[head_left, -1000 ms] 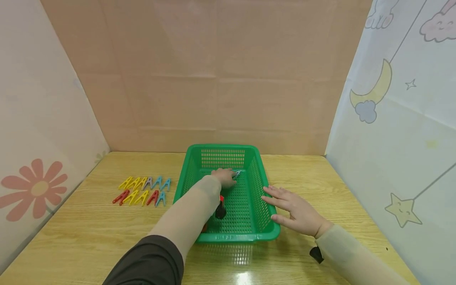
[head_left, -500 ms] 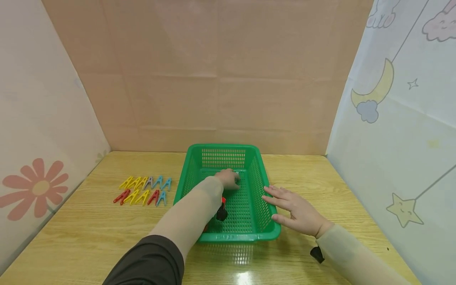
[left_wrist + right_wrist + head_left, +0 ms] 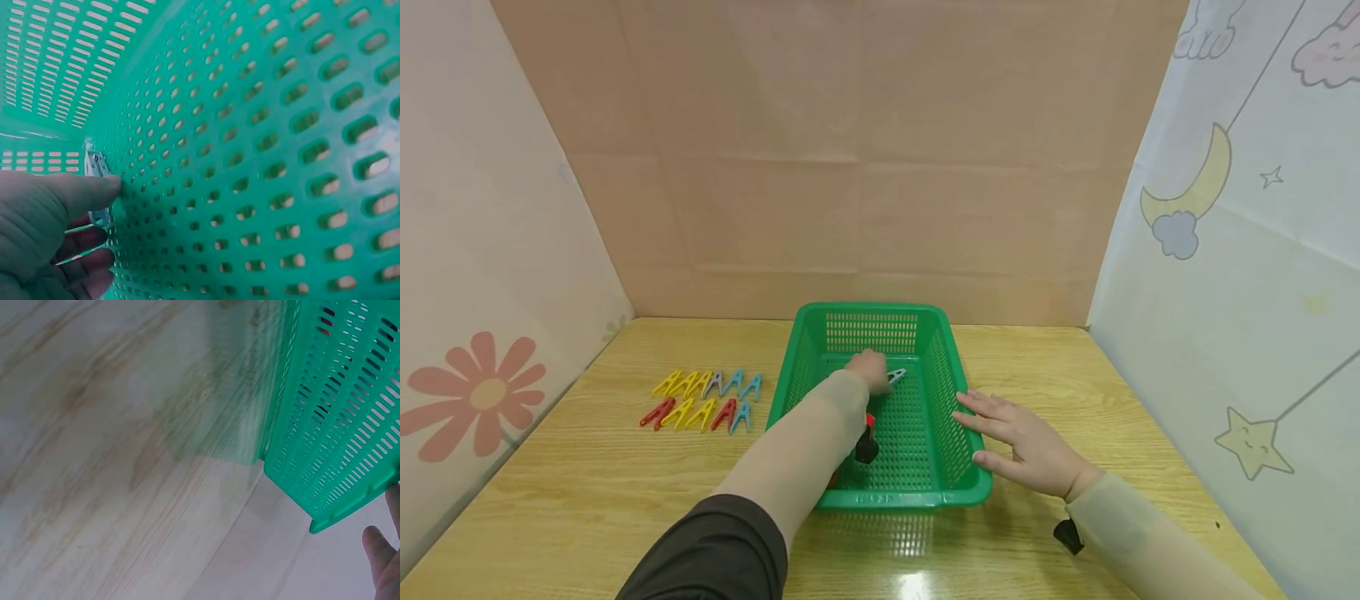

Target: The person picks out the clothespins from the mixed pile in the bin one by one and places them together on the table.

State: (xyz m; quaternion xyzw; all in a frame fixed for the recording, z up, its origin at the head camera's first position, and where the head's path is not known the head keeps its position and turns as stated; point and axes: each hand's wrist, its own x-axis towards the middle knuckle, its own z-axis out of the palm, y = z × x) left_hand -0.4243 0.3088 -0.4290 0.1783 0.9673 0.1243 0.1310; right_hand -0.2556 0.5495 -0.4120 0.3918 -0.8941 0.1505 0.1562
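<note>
Inside the green basket [image 3: 934, 498], my left hand [image 3: 868, 369] is down near the floor towards the far end. It pinches a pale grey-blue clothespin [image 3: 897, 377] between thumb and fingers; the left wrist view shows this clothespin [image 3: 97, 175] partly covered by the thumb. My right hand [image 3: 1026, 442] lies at the basket's right rim with fingers spread and straight, touching the rim. In the right wrist view only some of its fingers [image 3: 378, 550] show, beside the green rim.
Left of the basket, two rows of clothespins [image 3: 702, 383] in yellow, red, blue and grey lie on the wooden table [image 3: 587, 467]. A black device with a red part [image 3: 867, 450] shows by the left wrist. Something red [image 3: 832, 478] is half hidden under the forearm. Walls stand behind and at both sides.
My left hand has shifted slightly inside the basket, and the pale clothespin has turned and come nearer in its fingers. The right hand has stayed at the rim.
</note>
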